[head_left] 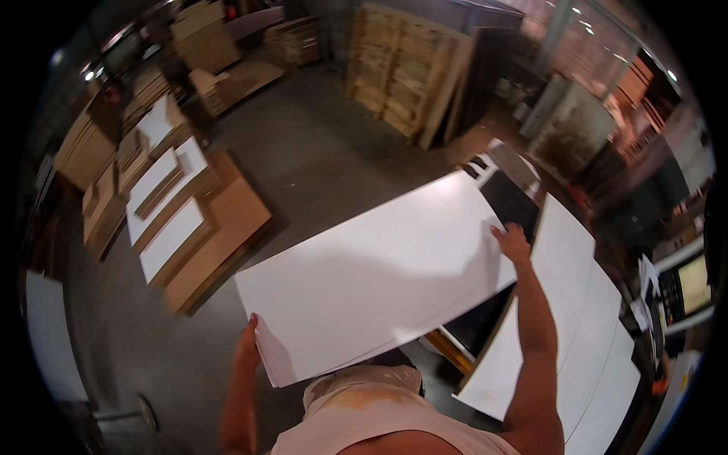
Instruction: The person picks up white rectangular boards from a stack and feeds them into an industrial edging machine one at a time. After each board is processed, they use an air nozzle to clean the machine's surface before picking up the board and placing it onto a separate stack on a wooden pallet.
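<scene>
I hold a large white rectangular panel (379,273) in the air in front of me, tilted with its right end higher. My left hand (248,343) grips its near left corner from below. My right hand (513,243) holds its far right edge, arm stretched out. Under the panel's right end lies a stack of more white panels (584,318) and a dark machine bed (512,201).
On the left, low stacks of brown and white boards (182,220) sit on the grey concrete floor (318,152). Wooden pallets (402,68) stand upright at the back. A screen (694,284) glows at the right edge. A white board (53,334) lies at far left.
</scene>
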The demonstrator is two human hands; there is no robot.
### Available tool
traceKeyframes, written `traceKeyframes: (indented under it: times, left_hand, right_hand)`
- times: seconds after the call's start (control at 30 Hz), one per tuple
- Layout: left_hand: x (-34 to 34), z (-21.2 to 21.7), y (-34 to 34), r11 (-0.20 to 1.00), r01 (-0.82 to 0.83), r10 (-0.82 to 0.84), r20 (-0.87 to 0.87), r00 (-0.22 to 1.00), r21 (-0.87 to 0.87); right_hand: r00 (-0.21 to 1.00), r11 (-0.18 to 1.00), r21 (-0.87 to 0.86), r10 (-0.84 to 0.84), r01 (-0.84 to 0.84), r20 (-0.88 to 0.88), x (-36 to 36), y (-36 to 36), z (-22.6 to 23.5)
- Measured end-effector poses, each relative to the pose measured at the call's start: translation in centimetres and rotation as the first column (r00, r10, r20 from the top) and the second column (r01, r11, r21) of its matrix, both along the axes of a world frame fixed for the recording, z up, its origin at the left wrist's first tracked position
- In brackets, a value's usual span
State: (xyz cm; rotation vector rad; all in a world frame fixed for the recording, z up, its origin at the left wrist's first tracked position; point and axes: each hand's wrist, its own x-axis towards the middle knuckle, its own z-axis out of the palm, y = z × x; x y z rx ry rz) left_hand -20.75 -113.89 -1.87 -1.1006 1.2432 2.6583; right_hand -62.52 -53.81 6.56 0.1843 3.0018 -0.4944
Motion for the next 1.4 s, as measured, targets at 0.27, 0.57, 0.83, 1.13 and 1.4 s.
traceKeyframes:
  times: [0.27, 0.57, 0.83, 1.13, 1.4]
  left_hand:
    - [-3.1, -5.4, -8.3, 0.97, 0.106, -0.057, 0.218, 0.974, -0.22]
    - [-4.3, -10.9, -12.1, 0.997, 0.07, -0.061, 0.281, 0.958, -0.022]
    - [1.2, -13.2, -33.3, 0.974, -0.025, 0.105, 0.347, 0.932, -0.227]
    - [9.3, -0.4, -58.3, 0.887, -0.125, 0.218, 0.164, 0.962, -0.445]
    - [16.5, -3.2, -80.9, 0.857, -0.156, 0.42, 0.492, 0.762, -0.491]
  right_hand:
    - [0.78, 0.527, -0.781, 0.31, 0.335, 0.544, -0.3, -0.3, 1.4]
    - [0.825, 0.672, -0.71, 0.266, 0.212, 0.499, 3.6, -7.1, 6.8]
    - [0.891, 0.494, -0.798, 0.092, 0.346, 0.444, 5.8, -26.8, 3.5]
    - [0.931, 0.568, -0.78, 0.063, 0.263, 0.36, 7.6, -55.2, -6.3]
    - [0.857, 0.686, -0.704, 0.239, 0.183, 0.456, 4.6, -88.9, -13.2]
